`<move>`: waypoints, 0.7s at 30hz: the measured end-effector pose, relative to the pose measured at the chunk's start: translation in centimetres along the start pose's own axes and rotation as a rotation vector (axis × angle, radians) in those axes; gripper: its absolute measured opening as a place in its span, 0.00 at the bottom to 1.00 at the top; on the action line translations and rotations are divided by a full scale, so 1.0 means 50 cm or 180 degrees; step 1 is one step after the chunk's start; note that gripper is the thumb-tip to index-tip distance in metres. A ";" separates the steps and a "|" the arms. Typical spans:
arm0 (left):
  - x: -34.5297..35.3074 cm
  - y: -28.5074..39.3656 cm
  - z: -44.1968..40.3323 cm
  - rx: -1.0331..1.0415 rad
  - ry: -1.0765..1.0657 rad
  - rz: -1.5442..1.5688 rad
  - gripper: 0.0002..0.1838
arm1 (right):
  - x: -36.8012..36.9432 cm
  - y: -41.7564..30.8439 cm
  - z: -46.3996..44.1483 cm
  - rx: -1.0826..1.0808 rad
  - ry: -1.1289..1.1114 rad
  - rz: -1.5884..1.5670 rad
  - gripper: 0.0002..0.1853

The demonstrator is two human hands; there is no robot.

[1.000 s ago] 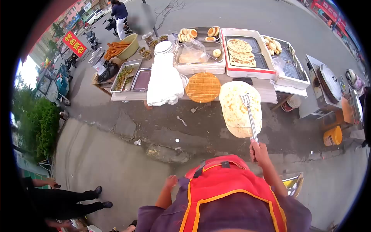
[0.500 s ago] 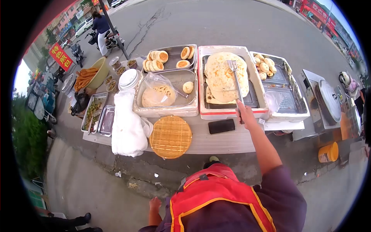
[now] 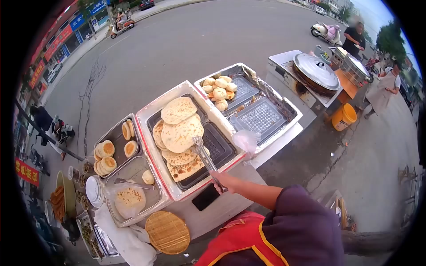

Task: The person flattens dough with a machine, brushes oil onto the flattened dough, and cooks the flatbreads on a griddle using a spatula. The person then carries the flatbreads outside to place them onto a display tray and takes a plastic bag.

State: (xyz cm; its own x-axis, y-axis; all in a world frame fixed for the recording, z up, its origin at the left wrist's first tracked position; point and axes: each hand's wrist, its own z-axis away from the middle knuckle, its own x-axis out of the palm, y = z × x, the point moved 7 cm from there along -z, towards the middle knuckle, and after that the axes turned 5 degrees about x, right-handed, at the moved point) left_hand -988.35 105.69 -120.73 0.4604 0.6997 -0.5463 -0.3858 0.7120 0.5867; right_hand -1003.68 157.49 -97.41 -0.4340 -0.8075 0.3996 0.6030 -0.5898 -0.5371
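My right hand is closed around the handle of metal tongs. The tips of the tongs reach the right edge of a large round flatbread. That bread lies on a loose pile in a white foam box lined with a dark tray. Another flatbread lies at the far end of the pile, and a browned piece sticks out at the near end. Just left of my right hand, a black phone rests on the table. My left hand is out of sight.
Trays of round buns and a bagged flatbread stand left. A second foam box holds small buns. Beyond are a lidded pan, a yellow bucket and two people. A woven bamboo mat sits near me.
My view has swung right, and my left hand has left the frame. The flatbreads are more spread out, with one towards the far end. My right hand still grips the tongs.
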 end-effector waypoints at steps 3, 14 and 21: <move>0.009 0.048 -0.052 -0.0164 -0.0299 -0.0031 0.12 | -0.015 0.048 0.051 0.0028 0.0043 0.0206 0.26; -0.006 0.031 -0.051 -0.0114 -0.0564 -0.0203 0.15 | -0.052 0.111 0.155 -0.0517 0.0387 0.0492 0.23; 0.009 -0.001 0.029 -0.0272 -0.0605 -0.0438 0.17 | -0.076 0.100 0.143 -0.0731 0.0447 0.0581 0.21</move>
State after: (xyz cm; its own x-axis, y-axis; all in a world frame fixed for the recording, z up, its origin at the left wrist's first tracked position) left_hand -986.96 105.90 -120.15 0.6522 0.5779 -0.4907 -0.3716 0.8078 0.4575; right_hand -994.24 157.67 -96.28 -0.4303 -0.8838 0.1836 0.5194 -0.4087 -0.7504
